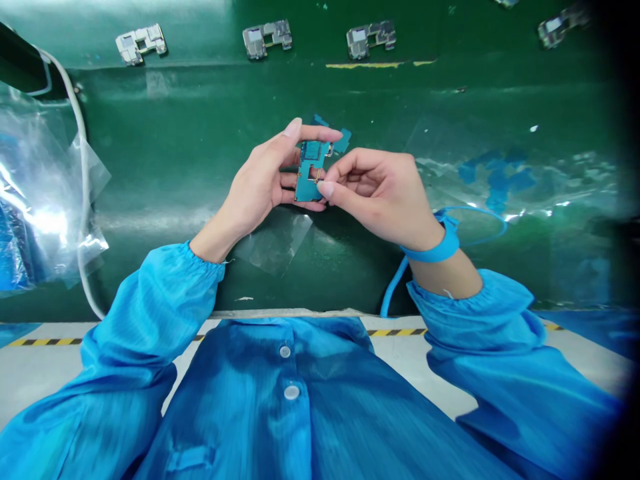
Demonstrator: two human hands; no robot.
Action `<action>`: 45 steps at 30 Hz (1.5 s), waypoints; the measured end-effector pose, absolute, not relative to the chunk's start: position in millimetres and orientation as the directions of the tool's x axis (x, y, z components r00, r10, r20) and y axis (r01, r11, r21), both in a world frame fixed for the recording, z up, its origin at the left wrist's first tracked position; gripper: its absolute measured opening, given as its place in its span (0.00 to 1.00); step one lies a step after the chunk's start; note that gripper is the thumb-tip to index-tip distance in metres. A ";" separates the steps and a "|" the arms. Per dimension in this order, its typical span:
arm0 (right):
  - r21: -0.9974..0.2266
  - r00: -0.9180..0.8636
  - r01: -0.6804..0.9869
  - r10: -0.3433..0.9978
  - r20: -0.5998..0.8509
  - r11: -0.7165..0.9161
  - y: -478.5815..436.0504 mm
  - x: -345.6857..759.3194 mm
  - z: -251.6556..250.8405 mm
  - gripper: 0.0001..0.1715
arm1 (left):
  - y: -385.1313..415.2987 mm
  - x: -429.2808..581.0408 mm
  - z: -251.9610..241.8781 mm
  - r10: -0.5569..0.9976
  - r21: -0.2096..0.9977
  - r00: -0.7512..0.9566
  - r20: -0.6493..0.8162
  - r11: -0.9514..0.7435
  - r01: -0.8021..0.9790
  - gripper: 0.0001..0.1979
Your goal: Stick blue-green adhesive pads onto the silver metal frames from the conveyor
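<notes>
My left hand (260,177) is closed around a small blue circuit board (307,193), with fingers behind it and along its top edge. The board stands tilted toward me above the table and has a notch on its right side. At that notch my right hand (383,193) is closed in a pinch, its thumb tip touching the board's lower right edge. Whether a tiny part sits between these fingertips is hidden. A blue strap (435,247) circles the right wrist. Just behind the board, flat blue film pieces (344,140) show.
Several metal-covered circuit boards (267,39) lie in a row along the back of the green table (190,107). Clear plastic bags (45,193) and a white cable (83,167) are at left. Blue film scraps (497,173) lie at right, near the strap's coiled cord (395,287).
</notes>
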State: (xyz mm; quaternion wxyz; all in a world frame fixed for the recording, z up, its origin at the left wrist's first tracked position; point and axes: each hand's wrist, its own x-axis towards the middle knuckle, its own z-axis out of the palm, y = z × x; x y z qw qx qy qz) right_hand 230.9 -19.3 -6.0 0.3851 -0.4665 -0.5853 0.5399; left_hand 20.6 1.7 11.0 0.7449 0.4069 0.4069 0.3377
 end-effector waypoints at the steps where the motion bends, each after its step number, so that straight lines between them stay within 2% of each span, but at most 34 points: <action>1: -0.991 -0.272 0.136 0.961 -0.055 -0.018 -19.1 231.2 -6.6 0.18 | 1.5 20.7 11.1 0.835 0.880 0.441 -0.328 0.440 -0.178 0.29; 9: -0.990 -0.285 0.136 0.958 -0.019 0.021 -18.0 233.5 -10.4 0.17 | -0.7 21.8 12.6 0.837 0.871 0.442 -0.321 0.445 -0.210 0.26; 18: -0.988 -0.289 0.150 0.957 -0.009 0.036 -17.7 233.0 -9.1 0.15 | 0.1 21.1 9.2 0.842 0.878 0.444 -0.305 0.430 -0.211 0.29; 30: -0.979 -0.280 0.185 0.960 0.026 0.081 -17.8 232.7 -10.2 0.19 | 0.7 23.5 6.3 0.862 0.884 0.387 -0.328 0.424 -0.195 0.25; 39: -0.963 -0.269 0.216 0.958 0.097 0.159 -17.5 231.6 -13.1 0.17 | 3.1 21.2 -7.7 0.864 0.898 0.442 -0.242 0.372 -0.235 0.25; 45: -0.951 -0.258 0.220 0.953 0.158 0.218 -16.2 231.8 -11.8 0.16 | 6.2 15.3 -21.9 0.867 0.939 0.488 -0.100 0.245 -0.242 0.24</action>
